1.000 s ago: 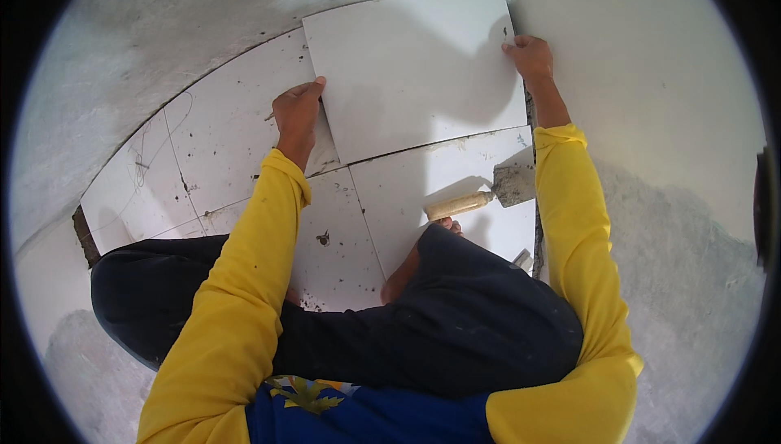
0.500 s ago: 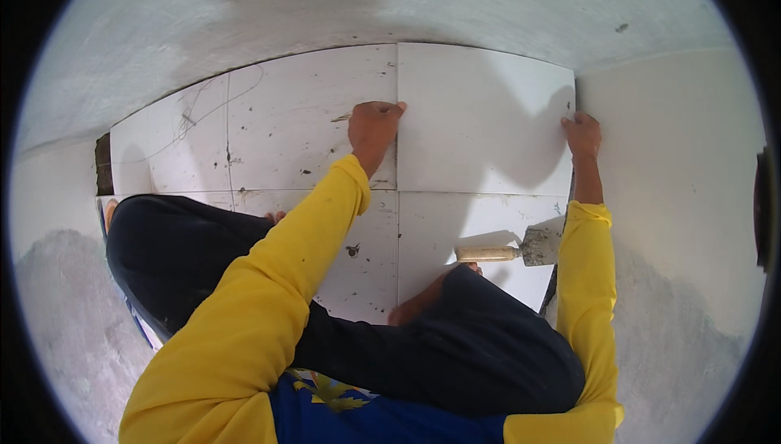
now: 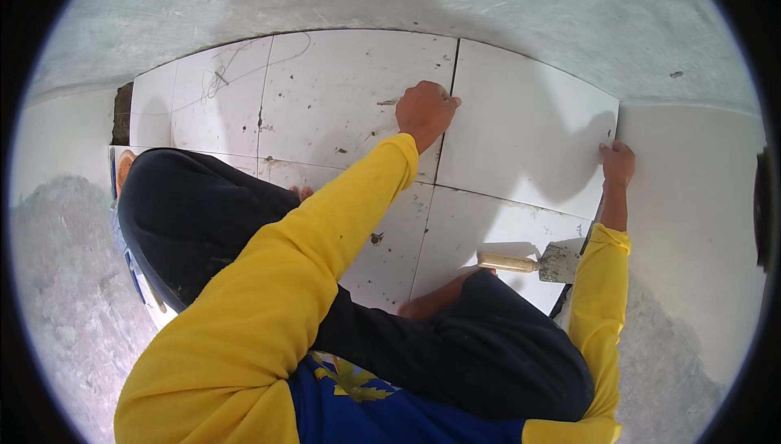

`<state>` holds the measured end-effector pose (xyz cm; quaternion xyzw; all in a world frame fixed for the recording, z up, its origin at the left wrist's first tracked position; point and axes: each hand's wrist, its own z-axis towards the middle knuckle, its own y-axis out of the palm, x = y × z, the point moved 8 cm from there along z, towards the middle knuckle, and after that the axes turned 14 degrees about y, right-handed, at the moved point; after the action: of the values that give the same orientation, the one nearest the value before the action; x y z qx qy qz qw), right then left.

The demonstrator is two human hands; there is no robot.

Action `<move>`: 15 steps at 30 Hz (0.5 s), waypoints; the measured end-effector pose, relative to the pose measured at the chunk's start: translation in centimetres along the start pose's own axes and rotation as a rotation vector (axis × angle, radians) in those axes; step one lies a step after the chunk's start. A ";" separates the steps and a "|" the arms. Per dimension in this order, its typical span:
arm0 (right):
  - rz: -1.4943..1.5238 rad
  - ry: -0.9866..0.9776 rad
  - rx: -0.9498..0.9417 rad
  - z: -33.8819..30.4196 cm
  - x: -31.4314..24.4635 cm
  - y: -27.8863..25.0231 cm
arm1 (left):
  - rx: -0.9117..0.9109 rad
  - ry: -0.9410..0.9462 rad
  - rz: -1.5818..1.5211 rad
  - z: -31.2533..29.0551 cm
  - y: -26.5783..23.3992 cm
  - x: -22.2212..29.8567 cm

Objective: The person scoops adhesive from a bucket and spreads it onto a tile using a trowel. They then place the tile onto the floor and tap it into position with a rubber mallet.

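A large white floor tile (image 3: 533, 123) lies in the far right corner, against the back wall and beside the right wall. My left hand (image 3: 427, 115) is closed, with thumb and fingertips at the tile's left edge, over the joint with the neighbouring tile (image 3: 342, 90). At the tile's right edge, near the wall, my right hand (image 3: 617, 163) has its fingers curled onto the rim. The undersides of both grips are hidden. A trowel (image 3: 560, 264) with a wooden handle rests on the nearer right tile (image 3: 488, 224), beside my right forearm.
Thin string (image 3: 218, 80) lies tangled on the far left tiles. Dark mortar crumbs (image 3: 376, 239) dot the floor. My bent legs (image 3: 455, 346) in dark trousers cover the near tiles. Grey plastered walls (image 3: 521, 5) close off the back and sides.
The view has turned and shifted, so the tiles sit further right. A dark gap now shows along the tile's left edge, where the joint looked tight. Both hands remain at its edges.
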<state>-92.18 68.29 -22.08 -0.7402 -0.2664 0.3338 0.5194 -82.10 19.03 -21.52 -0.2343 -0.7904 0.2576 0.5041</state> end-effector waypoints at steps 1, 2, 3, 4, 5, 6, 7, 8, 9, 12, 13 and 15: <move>-0.001 -0.002 0.014 0.4 0.5 -0.2 | -0.007 0.026 0.021 0.2 0.1 0.4; -0.016 -0.033 0.034 0.8 0.7 -0.3 | -0.005 0.044 0.048 0.5 0.0 0.6; -0.031 -0.060 0.049 0.8 0.5 -0.2 | -0.006 0.061 0.079 0.6 0.0 0.6; -0.045 -0.086 0.064 0.8 0.4 -0.1 | -0.008 0.080 0.110 0.7 -0.1 0.6; -0.049 -0.068 0.057 1.0 0.7 0.1 | -0.010 0.081 0.129 0.9 -0.2 0.5; -0.056 -0.047 0.037 0.1 0.2 0.5 | -0.019 0.074 0.156 0.7 -0.4 0.3; -0.063 -0.026 0.031 0.0 0.0 0.1 | -0.024 0.076 0.172 0.8 -0.6 0.5; -0.060 -0.024 0.034 0.0 -0.4 -0.3 | -0.026 0.071 0.170 1.0 -0.9 0.6; -0.057 -0.019 0.035 0.1 -0.3 -0.5 | -0.032 0.063 0.170 1.1 -0.9 0.6; -0.025 -0.010 0.050 0.6 0.3 -0.4 | -0.073 0.025 0.153 1.1 -0.7 1.0; -0.005 -0.010 0.056 0.6 0.4 -0.3 | -0.080 0.016 0.152 1.1 -0.7 1.1; -0.008 -0.027 0.066 0.5 0.7 -0.3 | -0.081 0.025 0.152 1.0 -0.7 1.3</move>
<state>-92.08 69.22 -22.03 -0.7170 -0.2651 0.3505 0.5411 -83.56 19.14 -20.55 -0.3170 -0.7738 0.2598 0.4829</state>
